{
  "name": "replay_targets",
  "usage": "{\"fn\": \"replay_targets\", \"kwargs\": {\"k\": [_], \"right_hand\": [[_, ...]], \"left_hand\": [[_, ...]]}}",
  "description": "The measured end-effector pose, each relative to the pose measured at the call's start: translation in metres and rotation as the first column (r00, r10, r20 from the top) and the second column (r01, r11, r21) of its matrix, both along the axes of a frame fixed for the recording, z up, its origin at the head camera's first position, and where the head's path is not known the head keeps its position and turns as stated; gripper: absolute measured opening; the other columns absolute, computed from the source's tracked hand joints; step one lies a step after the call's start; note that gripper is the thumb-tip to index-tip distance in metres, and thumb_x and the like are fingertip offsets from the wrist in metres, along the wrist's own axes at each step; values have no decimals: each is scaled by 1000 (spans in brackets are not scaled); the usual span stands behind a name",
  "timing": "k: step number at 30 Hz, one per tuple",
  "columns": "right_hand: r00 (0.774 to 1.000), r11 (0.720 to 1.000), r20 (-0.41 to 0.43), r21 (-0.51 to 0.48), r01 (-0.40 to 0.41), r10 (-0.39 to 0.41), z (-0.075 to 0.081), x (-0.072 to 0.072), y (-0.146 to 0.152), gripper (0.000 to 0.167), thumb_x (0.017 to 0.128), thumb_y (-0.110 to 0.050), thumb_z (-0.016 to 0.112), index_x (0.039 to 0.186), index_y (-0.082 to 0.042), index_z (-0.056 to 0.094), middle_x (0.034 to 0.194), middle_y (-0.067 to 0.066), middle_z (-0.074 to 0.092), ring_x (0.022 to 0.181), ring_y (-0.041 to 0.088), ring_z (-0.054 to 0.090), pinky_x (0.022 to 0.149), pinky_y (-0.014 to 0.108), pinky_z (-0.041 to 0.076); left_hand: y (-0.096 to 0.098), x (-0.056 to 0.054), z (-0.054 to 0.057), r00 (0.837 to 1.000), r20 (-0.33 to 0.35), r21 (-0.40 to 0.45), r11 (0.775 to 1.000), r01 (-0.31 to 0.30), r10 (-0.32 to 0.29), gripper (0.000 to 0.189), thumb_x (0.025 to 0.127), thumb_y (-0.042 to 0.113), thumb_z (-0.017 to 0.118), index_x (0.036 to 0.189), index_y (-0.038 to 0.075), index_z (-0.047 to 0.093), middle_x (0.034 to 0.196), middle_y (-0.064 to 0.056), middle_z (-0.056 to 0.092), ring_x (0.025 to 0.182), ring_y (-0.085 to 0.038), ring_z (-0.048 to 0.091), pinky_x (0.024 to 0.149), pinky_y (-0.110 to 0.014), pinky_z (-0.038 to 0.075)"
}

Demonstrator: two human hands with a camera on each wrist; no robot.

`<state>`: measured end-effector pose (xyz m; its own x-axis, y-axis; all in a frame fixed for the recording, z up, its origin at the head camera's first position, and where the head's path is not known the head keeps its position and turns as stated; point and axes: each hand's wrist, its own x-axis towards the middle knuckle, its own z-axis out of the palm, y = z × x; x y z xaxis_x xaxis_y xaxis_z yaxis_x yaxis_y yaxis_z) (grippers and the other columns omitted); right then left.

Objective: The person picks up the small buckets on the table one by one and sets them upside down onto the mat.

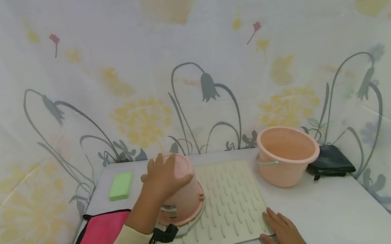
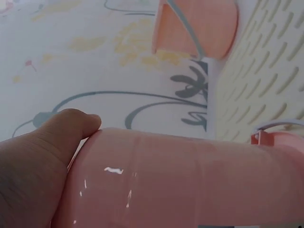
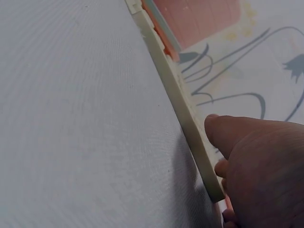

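Note:
An upside-down pink bucket (image 1: 184,196) stands rim down on the left part of a cream ridged board (image 1: 232,199). Its grey handle lies round the rim on the board. My left hand (image 1: 162,179) grips the bucket's base from above, fingers spread over it and thumb at the side; the left wrist view shows the thumb (image 2: 71,128) along the base edge. At the board's near right corner rests my right hand (image 1: 282,233), fingers extended and touching the edge. In the right wrist view the right hand (image 3: 266,166) is beside the board's side (image 3: 190,128).
A second, peach bucket (image 1: 271,173) stands upright right of the board, with a black folded item (image 1: 332,161) behind it. To the left lie a green sponge-like block (image 1: 120,186) and a red cloth (image 1: 101,239) with black edging. A flower-patterned curtain (image 1: 185,37) hangs behind the table.

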<state>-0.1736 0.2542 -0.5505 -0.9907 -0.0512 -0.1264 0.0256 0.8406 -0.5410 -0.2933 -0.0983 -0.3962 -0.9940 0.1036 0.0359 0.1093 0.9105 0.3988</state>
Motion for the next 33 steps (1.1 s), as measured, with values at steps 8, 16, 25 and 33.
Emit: {"fn": "replay_targets", "kwargs": {"k": [8, 16, 25, 33], "right_hand": [[999, 999, -29, 9, -32, 33, -1, 0, 0, 82, 95, -52, 71, 152, 3, 49, 163, 27, 39, 148, 57, 32, 118, 72, 27], [1000, 1000, -4, 25, 0, 0, -1, -4, -1, 91, 90, -58, 74, 153, 2, 48, 165, 25, 37, 147, 58, 32, 115, 74, 29], [999, 999, 14, 41, 35, -36, -1, -7, -2, 84, 90, -55, 75, 151, -2, 52, 164, 23, 39, 146, 54, 36, 114, 73, 31], [999, 998, 24, 52, 29, -30, 2, -9, -3, 83, 90, -52, 77, 151, -1, 53, 163, 25, 39, 146, 54, 36, 115, 72, 30]], "left_hand": [[-14, 16, -21, 989, -144, 50, 998, 26, -19, 82, 92, 61, 67, 158, 17, 45, 169, -21, 27, 155, -47, 24, 107, -77, 36], [-36, 35, -49, 934, -339, 199, 962, 185, -110, 81, 93, 38, 74, 159, 9, 38, 169, -27, 18, 155, -50, 18, 111, -77, 33], [-53, 64, -74, 992, -127, 406, 913, 50, 2, 110, 97, 55, 68, 168, 9, -2, 172, -25, -2, 157, -51, 3, 114, -79, 25], [-63, 97, -107, 993, -69, 369, 927, -68, 100, 94, 99, 50, 68, 161, -8, 26, 157, -33, 38, 147, -51, 36, 116, -70, 33]]}}
